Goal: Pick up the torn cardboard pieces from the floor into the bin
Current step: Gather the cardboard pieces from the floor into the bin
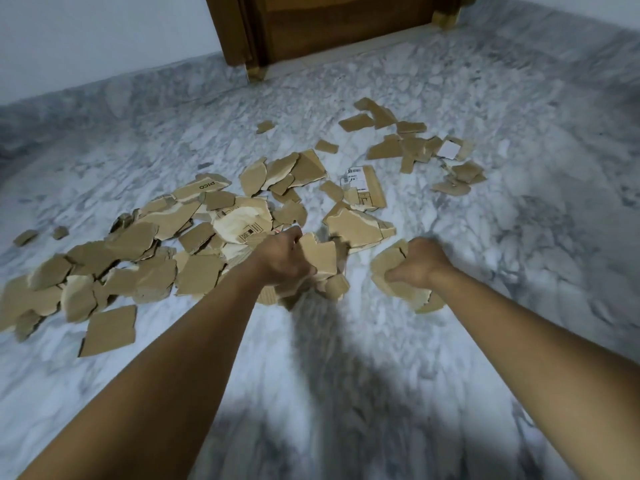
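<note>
Floor [363, 341]: marble, bin not in view.
Cardboard pieces [145, 251]: most scattered from the left edge to mid-floor; much left.
Left hand [282, 259]: clutching several scraps.
Right hand [420, 263]: gripping a torn stack.

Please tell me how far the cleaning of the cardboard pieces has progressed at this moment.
Done: nothing can be confirmed, as no bin is in view. In hand: the left hand grips a bunch of torn cardboard pieces, and the right hand grips another bunch. Left: most of the job. A large pile lies on the marble floor to the left, and a smaller scatter lies farther away near the wooden door.
</note>
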{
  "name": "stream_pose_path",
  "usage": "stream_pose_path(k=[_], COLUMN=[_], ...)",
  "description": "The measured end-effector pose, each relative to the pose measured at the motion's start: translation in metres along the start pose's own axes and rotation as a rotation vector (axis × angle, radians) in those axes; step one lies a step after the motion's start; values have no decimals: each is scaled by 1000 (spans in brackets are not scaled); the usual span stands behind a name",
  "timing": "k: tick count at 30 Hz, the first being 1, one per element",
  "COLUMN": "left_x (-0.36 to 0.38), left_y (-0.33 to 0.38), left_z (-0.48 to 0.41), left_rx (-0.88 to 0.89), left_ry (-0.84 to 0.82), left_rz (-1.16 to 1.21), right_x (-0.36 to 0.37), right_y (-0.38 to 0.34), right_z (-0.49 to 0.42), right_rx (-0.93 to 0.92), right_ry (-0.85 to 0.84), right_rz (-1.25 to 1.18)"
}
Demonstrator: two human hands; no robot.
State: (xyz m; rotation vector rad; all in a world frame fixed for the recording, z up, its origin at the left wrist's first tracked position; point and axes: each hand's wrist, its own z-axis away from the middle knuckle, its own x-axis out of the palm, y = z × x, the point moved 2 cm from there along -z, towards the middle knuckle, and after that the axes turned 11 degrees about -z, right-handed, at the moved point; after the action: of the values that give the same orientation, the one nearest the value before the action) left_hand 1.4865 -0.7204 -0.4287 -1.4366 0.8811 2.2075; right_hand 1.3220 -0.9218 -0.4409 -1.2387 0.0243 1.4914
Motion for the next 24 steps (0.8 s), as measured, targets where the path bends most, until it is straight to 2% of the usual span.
stream_pose_path(k=[3, 5, 8, 10, 12, 14, 16, 18, 22, 24], left_x=[-18, -27, -18, -3, 12, 20, 23, 23, 18, 6], left_y=[-20, -31, -55, -68, -75, -73, -69, -66, -64, -52], left_z=[13, 24, 39, 49, 51, 51, 51, 48, 30, 13], left_rx=[-64, -83, -95, -111, -79, -40, -42, -34, -12, 16], left_ry=[37, 25, -109, -140, -94, -45, -21, -37, -170, -231], left_rz=[108, 84, 65, 18, -90, -210, -270, -270, -212, -160], right_x=[-2, 11, 50, 81, 103, 113, 117, 114, 76, 40], right_y=[-27, -45, -63, -67, -70, -71, -71, -69, -63, -56], right_z=[4, 5, 2, -6, -10, -14, -15, -15, -14, -20], right_rx=[3, 3, 54, 79, 65, 61, 57, 11, -142, -188], right_ry=[-62, -148, -196, -104, 34, 84, 88, 76, -63, -28], right_rz=[-167, -236, -274, -182, -86, -125, -171, -109, 10, 156])
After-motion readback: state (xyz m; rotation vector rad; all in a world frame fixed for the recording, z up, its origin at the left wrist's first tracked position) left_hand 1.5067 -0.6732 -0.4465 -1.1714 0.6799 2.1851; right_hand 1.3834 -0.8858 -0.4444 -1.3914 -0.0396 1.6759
